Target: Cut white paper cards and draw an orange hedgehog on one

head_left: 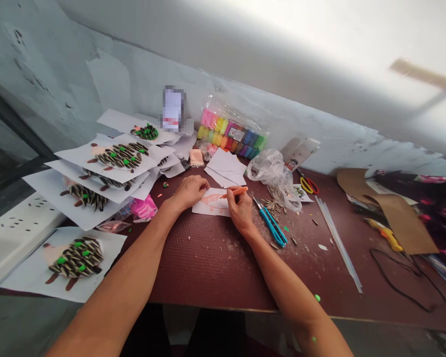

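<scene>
At the left, one white power strip [18,223] lies beside one near sheet [113,243] bearing a single seed hedgehog [76,260]. Farther off, at least four more sheets overlap in a pile [74,153], with a pink bag [144,208] at its right edge. My left hand [190,191] rests, fingers curled, at the left of the one small paper [200,209] in the middle (I cannot tell whether I pinch it). Far behind, one clear pack [223,103] holds two rows of coloured blocks [218,124]. My right hand [240,208] is closed around one orange marker [241,190] over the paper's orange drawing. Rightward come one crumpled clear bag [265,166], its contents unclear, one teal tool [273,228], one pair of scissors [309,185] and one yellow glue gun [384,235].
</scene>
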`<state>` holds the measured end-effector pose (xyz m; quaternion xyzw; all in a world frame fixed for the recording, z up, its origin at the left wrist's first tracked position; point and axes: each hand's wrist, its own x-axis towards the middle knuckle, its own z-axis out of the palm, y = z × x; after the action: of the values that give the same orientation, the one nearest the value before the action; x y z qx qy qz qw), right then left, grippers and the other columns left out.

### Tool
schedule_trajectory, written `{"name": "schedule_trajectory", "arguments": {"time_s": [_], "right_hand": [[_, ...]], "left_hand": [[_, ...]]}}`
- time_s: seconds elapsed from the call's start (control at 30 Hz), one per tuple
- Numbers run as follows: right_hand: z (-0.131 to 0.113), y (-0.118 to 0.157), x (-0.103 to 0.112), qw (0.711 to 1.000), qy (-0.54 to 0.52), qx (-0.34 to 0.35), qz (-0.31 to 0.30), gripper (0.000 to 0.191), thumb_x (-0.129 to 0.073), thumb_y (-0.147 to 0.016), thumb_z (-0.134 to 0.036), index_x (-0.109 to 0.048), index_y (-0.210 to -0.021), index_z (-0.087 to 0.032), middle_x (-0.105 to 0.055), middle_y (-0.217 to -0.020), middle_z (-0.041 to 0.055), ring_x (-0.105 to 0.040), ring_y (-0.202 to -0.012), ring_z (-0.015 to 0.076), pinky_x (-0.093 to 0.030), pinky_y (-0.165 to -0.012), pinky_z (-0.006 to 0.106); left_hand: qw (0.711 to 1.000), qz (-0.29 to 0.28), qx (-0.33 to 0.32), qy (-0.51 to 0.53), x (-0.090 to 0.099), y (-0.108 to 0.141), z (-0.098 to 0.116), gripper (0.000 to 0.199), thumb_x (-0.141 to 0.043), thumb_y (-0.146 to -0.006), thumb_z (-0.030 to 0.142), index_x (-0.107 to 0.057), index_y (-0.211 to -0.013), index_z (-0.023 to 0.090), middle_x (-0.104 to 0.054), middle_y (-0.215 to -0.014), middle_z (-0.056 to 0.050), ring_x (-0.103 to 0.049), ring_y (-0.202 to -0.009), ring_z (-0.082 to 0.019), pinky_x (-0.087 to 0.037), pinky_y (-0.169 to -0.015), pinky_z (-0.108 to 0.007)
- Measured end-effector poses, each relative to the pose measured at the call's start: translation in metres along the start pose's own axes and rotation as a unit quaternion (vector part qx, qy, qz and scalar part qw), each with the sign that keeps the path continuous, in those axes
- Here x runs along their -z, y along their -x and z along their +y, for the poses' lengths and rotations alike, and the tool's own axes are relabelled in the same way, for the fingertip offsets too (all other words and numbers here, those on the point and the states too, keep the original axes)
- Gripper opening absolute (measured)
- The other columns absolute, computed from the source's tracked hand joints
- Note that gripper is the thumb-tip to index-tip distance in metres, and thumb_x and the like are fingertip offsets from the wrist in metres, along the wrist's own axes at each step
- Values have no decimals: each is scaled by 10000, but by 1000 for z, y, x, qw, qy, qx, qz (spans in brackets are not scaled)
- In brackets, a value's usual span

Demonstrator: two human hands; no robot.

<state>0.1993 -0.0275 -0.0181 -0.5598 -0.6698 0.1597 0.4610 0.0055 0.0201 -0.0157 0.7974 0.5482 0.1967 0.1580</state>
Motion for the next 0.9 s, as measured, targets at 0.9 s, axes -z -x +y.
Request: {"name": "schedule_trajectory", "arguments": {"time_s": [0.9], "right_hand": [[16, -2, -3, 997, 80, -6, -15, 215, -495, -932, -379, -595, -836, -215, -698, -776, 58, -641, -665, 199, -459, -664, 286]], "left_hand": [[1000, 4, -2, 0, -2, 0, -1, 278, -544, -817, 140, -773, -963, 197, -746, -972, -73, -669, -911, -214, -509, -834, -306]]}}
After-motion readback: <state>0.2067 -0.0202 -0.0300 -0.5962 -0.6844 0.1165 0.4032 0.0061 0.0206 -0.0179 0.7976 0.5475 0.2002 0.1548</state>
